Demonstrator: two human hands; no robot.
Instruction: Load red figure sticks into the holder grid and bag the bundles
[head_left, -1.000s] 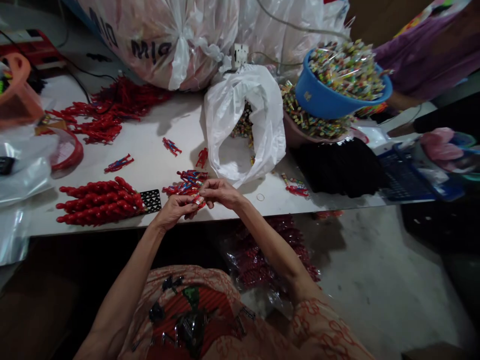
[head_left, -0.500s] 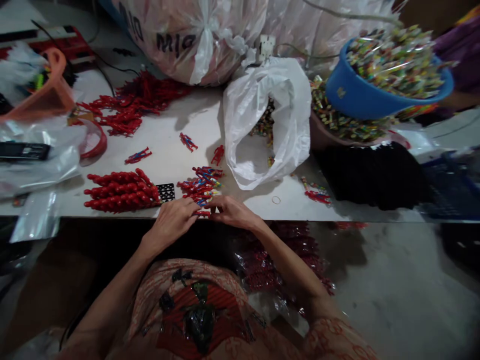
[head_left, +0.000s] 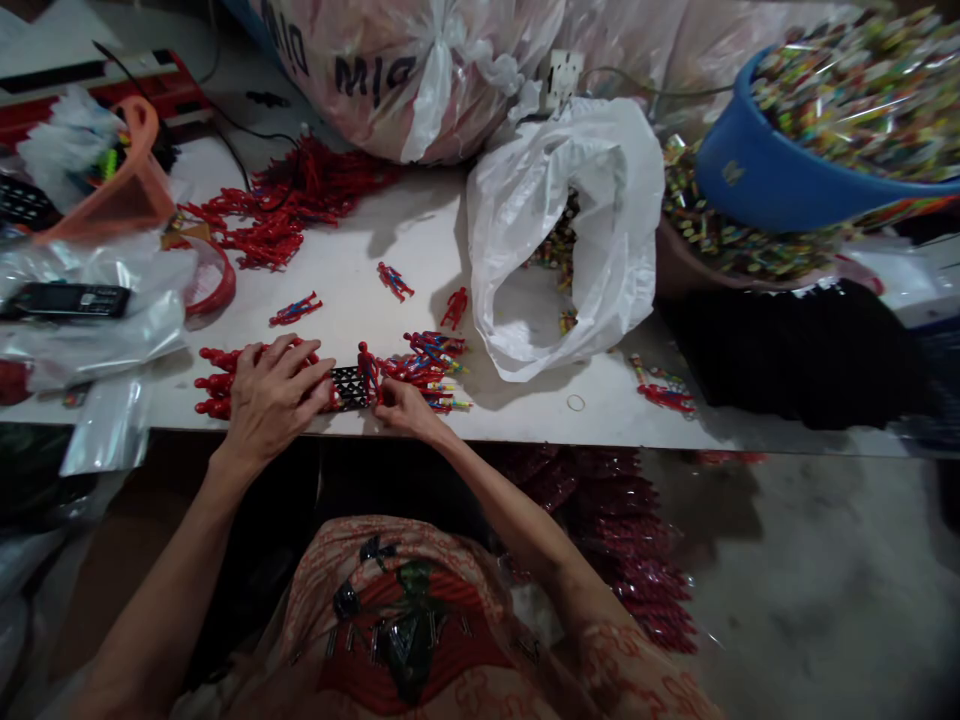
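At the near edge of the white table [head_left: 420, 250], left hand [head_left: 271, 398] spread flat, fingers splayed, pressing down on a row of red figures [head_left: 217, 380] laid side by side, probably to keep the row from rolling apart. Not gripping anything, palm down, resting on top. Just beside its fingertips, a small black grid piece [head_left: 349, 387], flat on the table between the two hands. Right hand [head_left: 401, 406] curled low at the table edge, fingertips at a red figure [head_left: 367, 362] standing upright at the corner of the grid (whether pinched or only steadied cannot be told from here). Right behind that hand, a loose heap of red-and-blue figures [head_left: 431, 358] with some wrapped sweets among them, kept within easy reach. Farther back, single figures scattered [head_left: 394, 280], and a large tangle of plain red figures [head_left: 292, 200] near the black cable. Open white plastic bag [head_left: 585, 220] lying on its side with its mouth toward the person, a few coloured sweets inside. Blue basin [head_left: 757, 180] heaped with wrapped sweets at the far right, tilted over a second bowl of the same. Big tied sack [head_left: 420, 60] at the back; black phone [head_left: 64, 300] on clear plastic at the left; dark cloth [head_left: 787, 350] at the right edge of the table
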